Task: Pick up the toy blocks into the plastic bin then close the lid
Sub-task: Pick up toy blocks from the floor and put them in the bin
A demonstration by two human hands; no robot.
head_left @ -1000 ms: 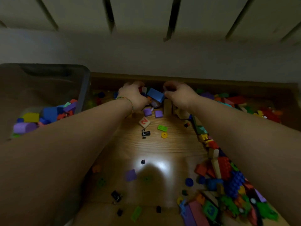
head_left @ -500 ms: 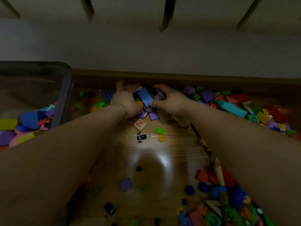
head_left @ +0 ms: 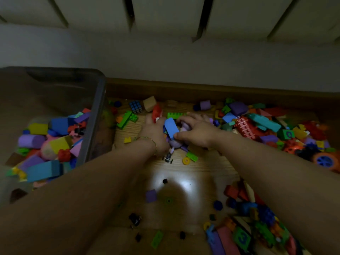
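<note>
My left hand (head_left: 155,132) and my right hand (head_left: 197,130) meet at the far middle of the wooden floor, cupped round a small heap of blocks. A blue foam block (head_left: 171,128) stands between them, with purple pieces beneath it. Fingers of both hands curl round this heap. The clear plastic bin (head_left: 92,126) stands to the left, partly filled with coloured blocks. Many loose toy blocks (head_left: 261,124) lie to the right along the baseboard. No lid is in view.
A wooden baseboard (head_left: 202,89) and white wall close off the far side. A small puzzle cube (head_left: 135,106), a green brick (head_left: 127,117) and a yellow ring (head_left: 186,160) lie near my hands. More blocks (head_left: 257,227) are piled at the near right, beside an orange wheeled toy (head_left: 325,161).
Both hands have closed in on the blue block and the pieces round it, gathering them together. My view has shifted, bringing more of the bin's contents and the right-hand pile into sight.
</note>
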